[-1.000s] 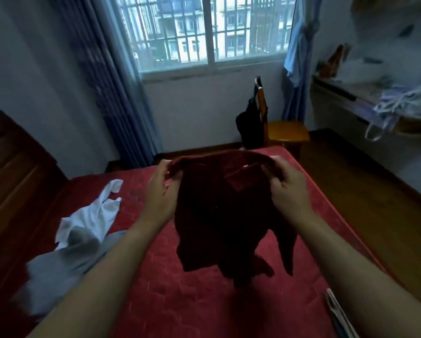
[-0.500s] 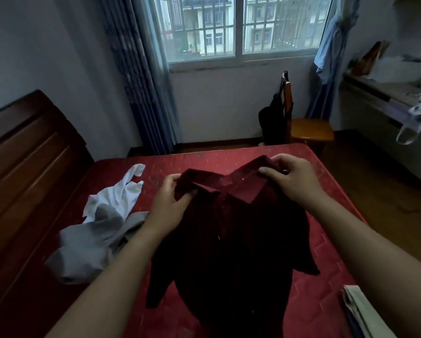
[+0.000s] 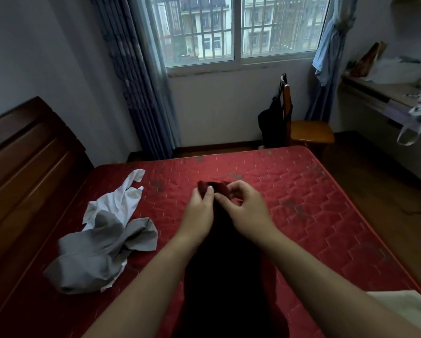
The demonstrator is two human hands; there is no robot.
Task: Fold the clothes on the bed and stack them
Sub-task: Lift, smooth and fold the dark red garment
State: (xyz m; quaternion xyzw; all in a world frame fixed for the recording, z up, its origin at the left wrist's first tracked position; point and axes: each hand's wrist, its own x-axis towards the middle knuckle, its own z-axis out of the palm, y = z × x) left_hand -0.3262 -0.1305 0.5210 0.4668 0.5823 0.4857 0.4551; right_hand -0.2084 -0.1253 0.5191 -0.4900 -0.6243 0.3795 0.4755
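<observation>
Both sets of fingers [image 3: 209, 192] meet at the collar of the dark red garment [image 3: 225, 269]. The left hand [image 3: 199, 213] pinches the fabric between thumb and curled fingers, and the right hand [image 3: 249, 211] nips it beside the left, its other fingers loosely curled. A second ago we saw these hands well apart, holding the garment up by its shoulders. Now they are together and the cloth runs down the bed [image 3: 314, 203] toward us as a narrow dark strip. We judge that the shoulders have been brought together for a first lengthwise fold, with more folds to come.

Left of the garment, a grey piece [image 3: 102, 252] and a white piece [image 3: 121, 201] lie crumpled and touching, seemingly unfolded. Right of the garment, at the bed's near edge, lies a pale folded item [image 3: 404, 306], perhaps the start of the stack.

Beyond the garment, a black bag [image 3: 273, 128] hangs on a wooden chair [image 3: 309, 132]. We cannot tell what it holds. Pale bags [image 3: 414, 123] hang from the tabletop [image 3: 375, 93] to the far right, their contents hidden.
</observation>
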